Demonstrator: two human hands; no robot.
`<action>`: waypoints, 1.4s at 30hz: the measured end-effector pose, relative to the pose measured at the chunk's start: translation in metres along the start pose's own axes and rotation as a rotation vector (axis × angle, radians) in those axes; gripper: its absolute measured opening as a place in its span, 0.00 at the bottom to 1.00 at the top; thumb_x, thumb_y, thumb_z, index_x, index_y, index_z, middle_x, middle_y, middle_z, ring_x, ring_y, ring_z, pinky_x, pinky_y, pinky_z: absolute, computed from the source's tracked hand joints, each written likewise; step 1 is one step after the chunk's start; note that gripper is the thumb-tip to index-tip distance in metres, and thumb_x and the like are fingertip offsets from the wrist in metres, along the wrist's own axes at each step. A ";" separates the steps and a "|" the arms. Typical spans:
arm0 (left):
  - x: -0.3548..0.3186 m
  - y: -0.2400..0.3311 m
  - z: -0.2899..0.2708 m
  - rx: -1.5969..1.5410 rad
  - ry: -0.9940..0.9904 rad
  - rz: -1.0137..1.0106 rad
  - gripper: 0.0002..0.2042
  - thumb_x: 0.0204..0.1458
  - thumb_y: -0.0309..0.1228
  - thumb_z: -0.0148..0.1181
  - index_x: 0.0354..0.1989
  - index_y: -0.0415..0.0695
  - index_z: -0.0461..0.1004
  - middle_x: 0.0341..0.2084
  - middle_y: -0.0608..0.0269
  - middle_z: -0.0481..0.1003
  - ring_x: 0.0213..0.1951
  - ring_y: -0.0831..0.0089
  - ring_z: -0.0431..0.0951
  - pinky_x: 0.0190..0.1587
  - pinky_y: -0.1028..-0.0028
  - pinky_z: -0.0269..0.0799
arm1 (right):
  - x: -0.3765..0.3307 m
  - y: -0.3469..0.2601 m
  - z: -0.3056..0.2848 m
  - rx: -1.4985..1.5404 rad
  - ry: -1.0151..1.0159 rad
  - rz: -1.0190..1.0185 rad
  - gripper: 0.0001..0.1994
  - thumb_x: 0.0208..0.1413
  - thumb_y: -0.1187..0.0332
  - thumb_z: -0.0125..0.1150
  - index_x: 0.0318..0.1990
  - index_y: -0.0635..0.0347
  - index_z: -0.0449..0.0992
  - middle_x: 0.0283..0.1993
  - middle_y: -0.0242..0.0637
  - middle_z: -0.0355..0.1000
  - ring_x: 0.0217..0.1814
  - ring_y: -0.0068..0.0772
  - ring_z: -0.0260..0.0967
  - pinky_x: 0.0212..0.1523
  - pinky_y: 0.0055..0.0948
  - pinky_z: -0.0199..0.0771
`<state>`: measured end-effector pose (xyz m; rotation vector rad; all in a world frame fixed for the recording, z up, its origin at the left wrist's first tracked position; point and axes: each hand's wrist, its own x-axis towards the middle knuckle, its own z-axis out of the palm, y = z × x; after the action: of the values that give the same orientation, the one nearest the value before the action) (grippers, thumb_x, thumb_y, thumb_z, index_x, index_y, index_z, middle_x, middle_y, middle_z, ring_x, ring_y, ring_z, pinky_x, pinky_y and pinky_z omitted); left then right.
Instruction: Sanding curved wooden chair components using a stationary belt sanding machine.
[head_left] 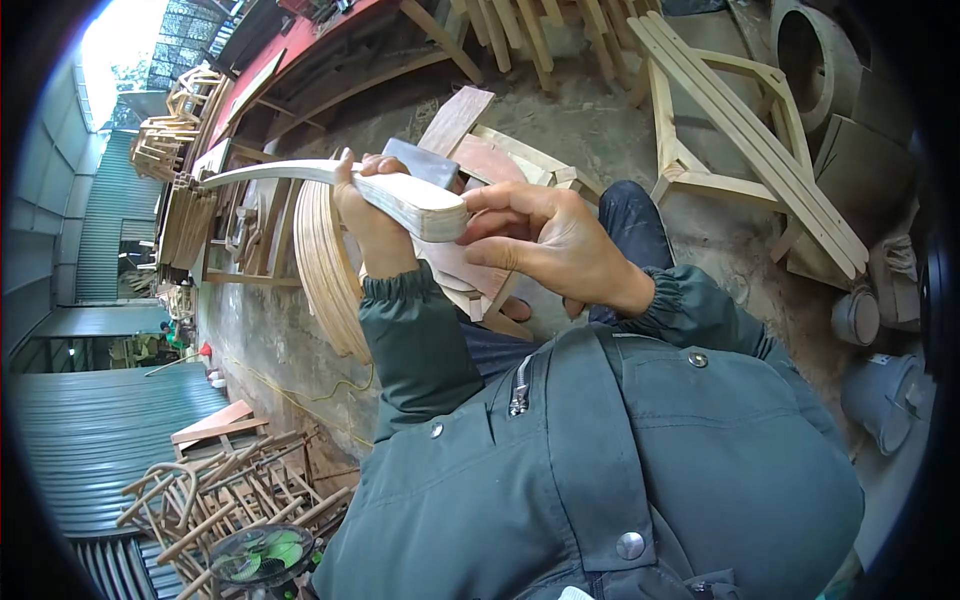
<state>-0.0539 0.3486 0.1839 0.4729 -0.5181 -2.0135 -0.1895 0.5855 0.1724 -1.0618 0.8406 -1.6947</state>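
A long, curved piece of pale wood (405, 195), like a chair part, is held up in front of me. It is thin at the far left and widens to a rounded, blunt end near the middle. My left hand (368, 215) is closed round it from below, with the thumb up along its side. My right hand (560, 240) bends its fingers and thumb in at the blunt end, the fingertips against the wood. Just behind the piece lies a grey-blue flat block (420, 162), partly hidden, on top of flat wooden offcuts (458, 118).
A stack of curved wooden strips (325, 265) stands left of my legs. At the right is a wooden frame with long slats (750, 140), near a grey bucket (882, 400). Piled chair frames (215, 500) and a green fan (262, 555) are at the lower left. A yellow cord (285, 395) crosses the floor.
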 end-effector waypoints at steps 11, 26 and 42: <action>0.000 -0.017 -0.012 0.116 0.145 0.069 0.12 0.64 0.35 0.62 0.37 0.47 0.63 0.22 0.71 0.64 0.22 0.77 0.70 0.28 0.70 0.76 | -0.008 0.019 -0.041 -0.328 -0.022 0.064 0.16 0.70 0.73 0.61 0.62 0.66 0.77 0.52 0.39 0.81 0.50 0.25 0.80 0.54 0.24 0.81; -0.009 -0.043 -0.006 1.185 -0.068 1.036 0.16 0.43 0.26 0.70 0.41 0.45 0.73 0.27 0.58 0.78 0.29 0.64 0.80 0.33 0.63 0.77 | -0.017 -0.198 0.030 -1.790 -0.345 -1.188 0.21 0.66 0.71 0.63 0.61 0.75 0.71 0.58 0.74 0.72 0.58 0.70 0.76 0.59 0.59 0.81; 0.018 -0.087 -0.077 1.498 -0.632 1.123 0.20 0.38 0.34 0.76 0.41 0.53 0.75 0.31 0.67 0.76 0.38 0.62 0.82 0.43 0.59 0.78 | -0.027 -0.201 0.015 -1.408 0.005 0.894 0.43 0.53 0.80 0.70 0.77 0.54 0.60 0.54 0.50 0.80 0.50 0.34 0.78 0.55 0.34 0.77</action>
<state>-0.0840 0.3584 0.0710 0.2226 -2.1031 -0.3478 -0.2410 0.6760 0.3475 -1.1722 2.1978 -0.1730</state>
